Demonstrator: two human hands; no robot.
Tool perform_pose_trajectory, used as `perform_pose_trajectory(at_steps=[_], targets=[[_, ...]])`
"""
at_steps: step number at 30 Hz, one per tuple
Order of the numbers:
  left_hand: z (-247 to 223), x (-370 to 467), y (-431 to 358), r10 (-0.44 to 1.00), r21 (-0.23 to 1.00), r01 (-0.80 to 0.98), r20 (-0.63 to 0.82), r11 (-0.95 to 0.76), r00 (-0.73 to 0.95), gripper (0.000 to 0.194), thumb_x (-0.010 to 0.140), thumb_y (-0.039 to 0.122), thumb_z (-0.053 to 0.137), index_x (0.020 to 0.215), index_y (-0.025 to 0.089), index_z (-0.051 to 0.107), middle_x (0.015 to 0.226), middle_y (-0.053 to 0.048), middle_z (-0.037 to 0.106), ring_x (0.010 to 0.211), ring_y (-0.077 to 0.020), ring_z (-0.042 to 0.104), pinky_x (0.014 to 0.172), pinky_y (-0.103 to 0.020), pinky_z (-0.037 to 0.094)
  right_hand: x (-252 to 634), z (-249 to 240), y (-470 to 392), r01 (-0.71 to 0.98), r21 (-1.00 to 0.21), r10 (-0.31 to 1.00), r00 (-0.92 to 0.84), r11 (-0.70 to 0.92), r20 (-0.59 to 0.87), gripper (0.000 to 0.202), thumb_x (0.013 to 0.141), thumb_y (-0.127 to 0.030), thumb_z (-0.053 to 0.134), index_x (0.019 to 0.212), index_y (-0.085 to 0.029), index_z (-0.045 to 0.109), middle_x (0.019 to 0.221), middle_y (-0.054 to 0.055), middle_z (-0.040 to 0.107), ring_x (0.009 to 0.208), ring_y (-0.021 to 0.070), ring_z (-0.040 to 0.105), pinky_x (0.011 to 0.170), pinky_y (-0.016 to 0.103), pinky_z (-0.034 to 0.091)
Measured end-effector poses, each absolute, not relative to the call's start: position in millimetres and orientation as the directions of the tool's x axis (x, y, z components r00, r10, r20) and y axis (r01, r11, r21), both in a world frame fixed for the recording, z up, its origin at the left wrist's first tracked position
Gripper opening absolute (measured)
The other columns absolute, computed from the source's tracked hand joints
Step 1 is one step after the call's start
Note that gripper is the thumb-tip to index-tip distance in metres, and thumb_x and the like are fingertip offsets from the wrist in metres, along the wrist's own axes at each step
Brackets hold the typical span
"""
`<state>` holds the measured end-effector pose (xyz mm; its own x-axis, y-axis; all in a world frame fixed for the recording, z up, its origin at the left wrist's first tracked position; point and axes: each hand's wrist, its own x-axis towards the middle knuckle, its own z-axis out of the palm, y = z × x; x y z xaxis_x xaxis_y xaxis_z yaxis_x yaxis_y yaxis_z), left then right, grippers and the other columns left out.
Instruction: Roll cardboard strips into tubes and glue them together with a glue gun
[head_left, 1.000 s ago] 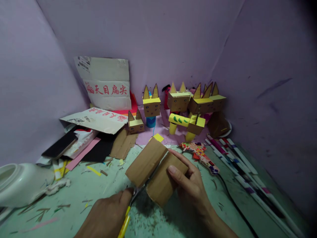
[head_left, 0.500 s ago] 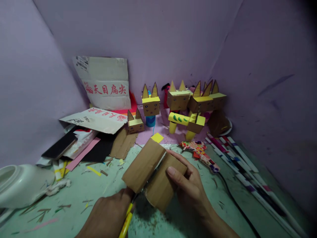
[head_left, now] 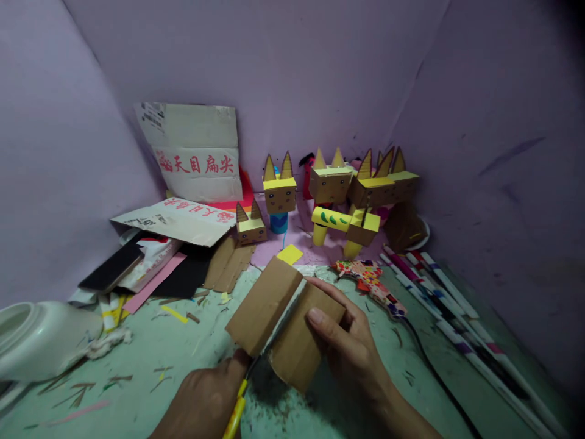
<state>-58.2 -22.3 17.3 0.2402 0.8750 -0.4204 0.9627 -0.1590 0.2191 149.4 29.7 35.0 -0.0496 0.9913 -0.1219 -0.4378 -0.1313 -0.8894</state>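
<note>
My right hand (head_left: 354,335) grips a folded piece of brown cardboard (head_left: 301,344), with the thumb pressed on its front face. A second brown panel (head_left: 265,305) lies left of a slanting slit; whether the two parts are still joined is hard to see. At the lower end of the slit, my left hand (head_left: 205,393) is closed around yellow-handled scissors (head_left: 235,414). Their dark blades run up into the slit, partly hidden by the cardboard. The left fingers are mostly out of sight behind the handle and panel.
Cardboard cat figures (head_left: 278,195) and a yellow tube-bodied animal (head_left: 336,219) stand at the back. Markers (head_left: 439,299) and a patterned glue gun (head_left: 372,286) with a black cord lie to the right. At left are a white pot (head_left: 50,341), cardboard sheets (head_left: 178,219) and scraps.
The slit between the cardboard panels now shows a pale strip along its length where a dark line was. My left hand and the scissors have shifted slightly right and down.
</note>
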Motion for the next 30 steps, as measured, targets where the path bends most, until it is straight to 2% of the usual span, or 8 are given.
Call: perform_pose_trajectory(at_steps=[2, 4, 7, 10, 13, 17, 24, 30], targets=[[20.6, -56.2, -20.4, 0.836, 0.131, 0.977, -0.506, -0.167, 0.211, 0.07, 0.061, 0.015, 0.046, 0.131, 0.012, 0.049, 0.085, -0.014, 0.074, 0.077, -0.0361, 0.071, 0.067, -0.042, 0.054, 149.0, 34.7, 29.6, -0.44, -0.888, 0.992, -0.048, -0.129, -0.121, 0.047, 0.063, -0.042, 0.078, 0.105, -0.023, 0.068, 0.091, 0.006, 0.071, 0.085, 0.0265, 0.065, 0.074, 0.038, 0.049], [27.1, -53.8, -19.3, 0.814, 0.12, 0.979, -0.544, -0.164, 0.203, 0.072, 0.061, 0.016, 0.048, 0.133, 0.011, 0.047, 0.084, -0.013, 0.074, 0.075, -0.0356, 0.071, 0.067, -0.041, 0.054, 148.8, 34.4, 29.6, -0.445, -0.886, 0.991, -0.053, -0.133, -0.122, 0.048, 0.062, -0.042, 0.078, 0.106, -0.024, 0.068, 0.092, 0.006, 0.071, 0.085, 0.0266, 0.065, 0.073, 0.038, 0.049], [38.1, -51.5, -20.8, 0.856, 0.185, 0.973, -0.473, -0.137, 0.21, 0.068, 0.062, 0.015, 0.048, 0.13, 0.011, 0.05, 0.087, -0.013, 0.075, 0.078, -0.0355, 0.071, 0.067, -0.04, 0.054, 148.8, 33.9, 29.8, -0.454, -0.88, 0.991, -0.055, -0.136, -0.125, 0.048, 0.061, -0.042, 0.079, 0.105, -0.024, 0.068, 0.091, 0.005, 0.071, 0.083, 0.0256, 0.065, 0.069, 0.035, 0.049], [45.1, -50.4, -23.2, 0.904, 0.234, 0.962, -0.365, -0.14, 0.221, 0.052, 0.074, 0.017, 0.041, 0.124, 0.015, 0.055, 0.087, -0.011, 0.075, 0.079, -0.0332, 0.071, 0.068, -0.039, 0.053, 148.8, 34.0, 29.5, -0.454, -0.882, 0.992, -0.041, -0.127, -0.122, 0.048, 0.061, -0.042, 0.079, 0.105, -0.023, 0.068, 0.09, 0.005, 0.071, 0.083, 0.025, 0.064, 0.069, 0.034, 0.049], [44.5, -50.2, -21.9, 0.913, 0.294, 0.946, -0.334, -0.134, 0.233, 0.041, 0.082, 0.019, 0.034, 0.113, 0.02, 0.06, 0.09, -0.008, 0.075, 0.082, -0.0301, 0.071, 0.069, -0.038, 0.053, 148.1, 34.3, 27.9, -0.455, -0.883, 0.993, -0.036, -0.118, -0.115, 0.048, 0.062, -0.041, 0.079, 0.105, -0.023, 0.068, 0.09, 0.005, 0.071, 0.083, 0.0245, 0.064, 0.072, 0.035, 0.049], [37.4, -50.3, -16.7, 0.908, 0.252, 0.954, -0.342, -0.16, 0.242, 0.035, 0.084, 0.02, 0.032, 0.096, 0.019, 0.065, 0.091, -0.011, 0.074, 0.083, -0.0294, 0.07, 0.07, -0.037, 0.052, 146.3, 35.0, 24.6, -0.455, -0.883, 0.993, -0.056, -0.116, -0.102, 0.047, 0.063, -0.04, 0.078, 0.106, -0.024, 0.068, 0.087, 0.004, 0.071, 0.079, 0.0221, 0.064, 0.068, 0.032, 0.049], [46.2, -43.3, -18.2, 0.911, 0.035, 0.97, -0.336, -0.242, 0.24, 0.032, 0.071, 0.011, 0.04, 0.089, 0.016, 0.066, 0.076, -0.013, 0.073, 0.072, -0.033, 0.07, 0.063, -0.04, 0.051, 145.5, 35.0, 24.5, -0.436, -0.893, 0.993, -0.035, -0.113, -0.109, 0.046, 0.062, -0.04, 0.078, 0.104, -0.024, 0.069, 0.09, 0.005, 0.071, 0.082, 0.0237, 0.064, 0.07, 0.033, 0.049], [46.1, -42.1, -24.5, 0.928, 0.073, 0.969, -0.28, -0.236, 0.247, 0.042, 0.058, 0.008, 0.045, 0.095, 0.016, 0.063, 0.077, -0.011, 0.073, 0.075, -0.0334, 0.07, 0.063, -0.037, 0.05, 145.9, 34.4, 25.7, -0.44, -0.89, 0.993, -0.046, -0.118, -0.108, 0.045, 0.062, -0.041, 0.078, 0.103, -0.025, 0.069, 0.09, 0.005, 0.072, 0.082, 0.0234, 0.064, 0.071, 0.034, 0.049]])
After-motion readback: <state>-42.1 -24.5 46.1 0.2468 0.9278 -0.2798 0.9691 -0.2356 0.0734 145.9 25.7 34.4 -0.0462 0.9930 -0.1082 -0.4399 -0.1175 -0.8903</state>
